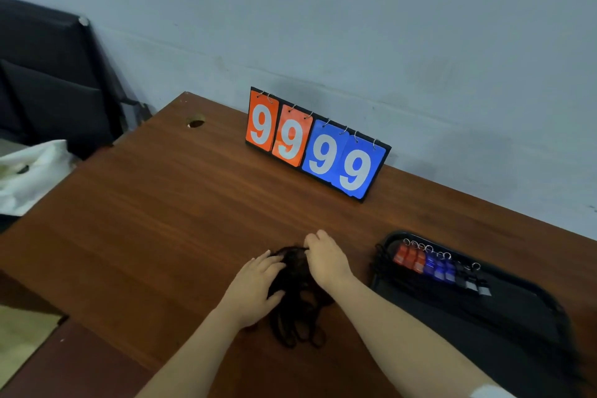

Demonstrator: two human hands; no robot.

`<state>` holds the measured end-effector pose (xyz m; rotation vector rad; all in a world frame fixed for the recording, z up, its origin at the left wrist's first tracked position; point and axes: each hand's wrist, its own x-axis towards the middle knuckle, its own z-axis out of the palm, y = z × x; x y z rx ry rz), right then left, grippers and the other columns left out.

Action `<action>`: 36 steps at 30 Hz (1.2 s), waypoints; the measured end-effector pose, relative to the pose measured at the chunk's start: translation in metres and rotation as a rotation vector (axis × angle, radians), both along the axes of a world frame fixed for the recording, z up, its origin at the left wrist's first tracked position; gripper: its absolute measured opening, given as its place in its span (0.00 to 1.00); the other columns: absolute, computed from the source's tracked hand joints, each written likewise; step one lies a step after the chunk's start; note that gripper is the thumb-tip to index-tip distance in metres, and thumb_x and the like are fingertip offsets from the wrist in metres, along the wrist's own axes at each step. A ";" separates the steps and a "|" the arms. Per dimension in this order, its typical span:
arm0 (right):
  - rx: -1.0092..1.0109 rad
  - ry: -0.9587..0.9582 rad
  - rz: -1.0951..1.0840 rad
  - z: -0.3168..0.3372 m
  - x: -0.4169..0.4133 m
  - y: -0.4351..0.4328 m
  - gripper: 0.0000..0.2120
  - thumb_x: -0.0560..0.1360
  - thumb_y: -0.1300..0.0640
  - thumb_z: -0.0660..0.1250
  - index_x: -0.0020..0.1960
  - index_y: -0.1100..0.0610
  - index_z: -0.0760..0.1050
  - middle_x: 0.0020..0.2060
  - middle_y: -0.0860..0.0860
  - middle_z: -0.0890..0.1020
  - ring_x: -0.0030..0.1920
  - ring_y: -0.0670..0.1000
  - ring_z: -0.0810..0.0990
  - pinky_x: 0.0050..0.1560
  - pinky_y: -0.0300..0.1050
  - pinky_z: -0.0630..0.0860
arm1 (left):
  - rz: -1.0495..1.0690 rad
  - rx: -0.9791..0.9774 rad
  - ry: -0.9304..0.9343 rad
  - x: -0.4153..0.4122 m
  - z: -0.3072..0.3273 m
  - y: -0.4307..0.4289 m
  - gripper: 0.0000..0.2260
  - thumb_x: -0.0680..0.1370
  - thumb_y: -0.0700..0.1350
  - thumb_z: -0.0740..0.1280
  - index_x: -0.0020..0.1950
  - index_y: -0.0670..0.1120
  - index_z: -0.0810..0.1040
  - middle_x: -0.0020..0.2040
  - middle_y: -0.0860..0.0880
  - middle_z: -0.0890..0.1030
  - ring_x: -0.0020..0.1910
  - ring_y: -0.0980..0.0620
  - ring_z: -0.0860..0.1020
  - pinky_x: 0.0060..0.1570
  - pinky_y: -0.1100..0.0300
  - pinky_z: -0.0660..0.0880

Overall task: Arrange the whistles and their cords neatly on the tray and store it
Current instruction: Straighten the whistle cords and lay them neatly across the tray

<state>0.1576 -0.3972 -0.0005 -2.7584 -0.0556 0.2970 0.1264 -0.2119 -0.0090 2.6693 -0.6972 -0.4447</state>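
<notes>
both hands work a tangled heap of black cords point(298, 297) on the table point(155, 210), left hand point(255, 287) spread flat, right hand point(324, 257) pinching a strand. whistles point(439, 266) line the tray point(504, 310) nearby. light, limp cords likely snag; best lifted by single loops.

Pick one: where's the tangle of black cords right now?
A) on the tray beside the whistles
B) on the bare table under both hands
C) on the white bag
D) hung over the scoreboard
B: the black cords lie on the table, with the left hand and right hand on them, left of the tray.
</notes>
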 end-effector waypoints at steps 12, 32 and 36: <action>0.785 -0.613 -0.584 0.136 0.028 -0.075 0.03 0.79 0.62 0.62 0.50 0.55 0.71 0.42 0.48 0.78 0.42 0.44 0.77 0.42 0.26 0.71 | 0.071 0.259 -0.340 0.007 0.019 -0.013 0.28 0.60 0.43 0.79 0.60 0.47 0.81 0.61 0.49 0.80 0.61 0.43 0.78 0.59 0.40 0.73; 1.743 -0.282 -0.570 0.237 -0.073 -0.088 0.07 0.82 0.65 0.56 0.50 0.58 0.71 0.42 0.55 0.77 0.47 0.57 0.84 0.44 0.51 0.81 | 0.399 -0.109 -0.432 -0.050 0.087 -0.119 0.27 0.67 0.55 0.74 0.61 0.43 0.75 0.65 0.41 0.73 0.62 0.40 0.74 0.59 0.42 0.69; 1.865 -0.115 -0.453 0.251 -0.105 -0.092 0.08 0.81 0.65 0.58 0.47 0.59 0.73 0.38 0.55 0.79 0.40 0.55 0.84 0.40 0.50 0.82 | 0.333 -0.130 -0.505 -0.042 0.087 -0.129 0.41 0.66 0.62 0.72 0.73 0.44 0.64 0.68 0.44 0.74 0.70 0.43 0.69 0.67 0.35 0.49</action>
